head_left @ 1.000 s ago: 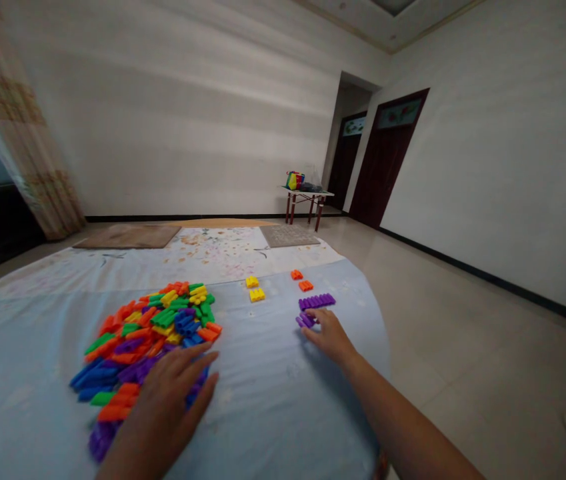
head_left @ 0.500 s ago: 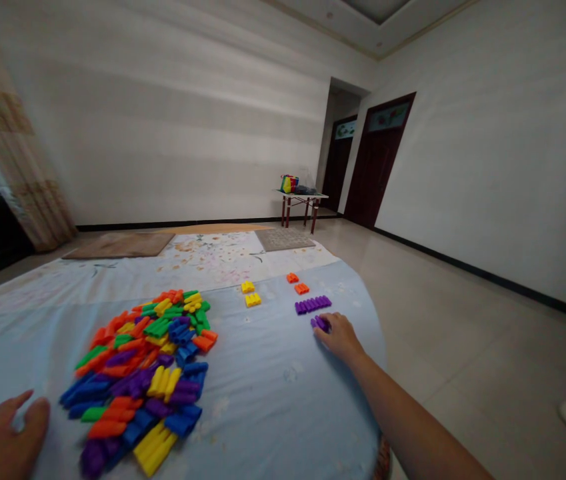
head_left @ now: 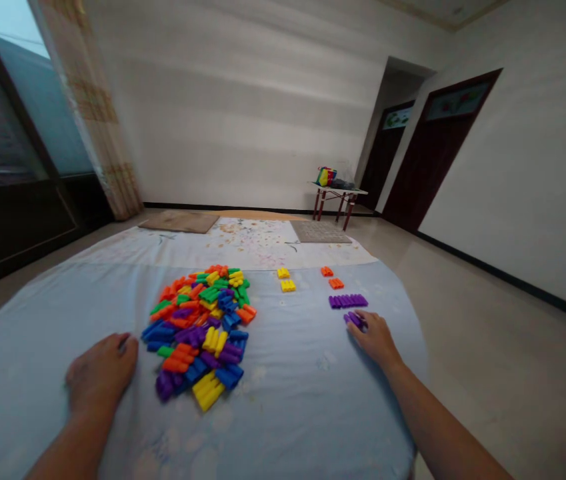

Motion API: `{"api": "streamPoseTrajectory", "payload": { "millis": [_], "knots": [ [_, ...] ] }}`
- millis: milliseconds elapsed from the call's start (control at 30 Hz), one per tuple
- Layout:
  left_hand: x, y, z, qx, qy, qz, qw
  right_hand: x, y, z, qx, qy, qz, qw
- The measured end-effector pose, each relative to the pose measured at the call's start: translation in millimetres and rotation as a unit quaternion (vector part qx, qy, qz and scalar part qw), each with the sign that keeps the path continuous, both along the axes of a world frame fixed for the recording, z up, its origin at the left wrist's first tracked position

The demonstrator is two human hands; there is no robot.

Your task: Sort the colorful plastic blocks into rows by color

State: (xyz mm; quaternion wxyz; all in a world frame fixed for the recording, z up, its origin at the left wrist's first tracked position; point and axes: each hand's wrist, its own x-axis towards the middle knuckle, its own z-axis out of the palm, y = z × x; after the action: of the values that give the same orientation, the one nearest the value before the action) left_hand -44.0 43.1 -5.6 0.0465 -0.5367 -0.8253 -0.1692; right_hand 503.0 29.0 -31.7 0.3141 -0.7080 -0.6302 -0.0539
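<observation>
My right hand point(head_left: 377, 339) is closed around a purple plastic block point(head_left: 353, 320) at the table's right side. The block is made of short joined tubes, and my fingers partly cover it. Just beyond it lies a longer row of purple blocks point(head_left: 348, 301). My left hand point(head_left: 103, 370) rests on the cloth with its fingers curled in and nothing visible in them. To the right of that hand is a heap of tube-shaped blocks point(head_left: 201, 327) in orange, green, yellow, blue and purple. Two yellow blocks point(head_left: 287, 285) and two orange blocks point(head_left: 335, 283) lie farther back.
A light blue cloth point(head_left: 283, 427) covers the near part of the round table, with a white floral cloth point(head_left: 257, 243) behind it. Brown mats point(head_left: 180, 221) lie at the far edge. Against the back wall stands a small table point(head_left: 339, 191) with a colourful bag.
The view has swung left, so the table appears farther right. My left hand has moved into fuller view, its fingers now curled in. My right hand stays at the purple block.
</observation>
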Motion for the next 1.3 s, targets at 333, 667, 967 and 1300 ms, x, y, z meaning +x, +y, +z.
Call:
{"api": "streamPoseTrajectory", "payload": {
  "millis": [333, 667, 967, 1300],
  "knots": [
    [20, -10, 11.9, -0.007, 0.022, 0.021, 1.0, -111, -7, 47.9, 0.027, 0.06, 0.295, 0.953],
    [26, -13, 14.3, -0.007, 0.025, 0.02, 0.999, -231, -20, 49.2, -0.036, 0.059, 0.467, 0.882],
    [26, -12, 12.9, -0.015, 0.016, 0.029, 0.999, -220, -24, 44.9, -0.059, 0.04, 0.442, 0.894],
    [25, -11, 12.8, -0.011, 0.014, 0.024, 1.0, -168, 3, 47.0, -0.074, 0.091, 0.269, 0.956]
  ]
}}
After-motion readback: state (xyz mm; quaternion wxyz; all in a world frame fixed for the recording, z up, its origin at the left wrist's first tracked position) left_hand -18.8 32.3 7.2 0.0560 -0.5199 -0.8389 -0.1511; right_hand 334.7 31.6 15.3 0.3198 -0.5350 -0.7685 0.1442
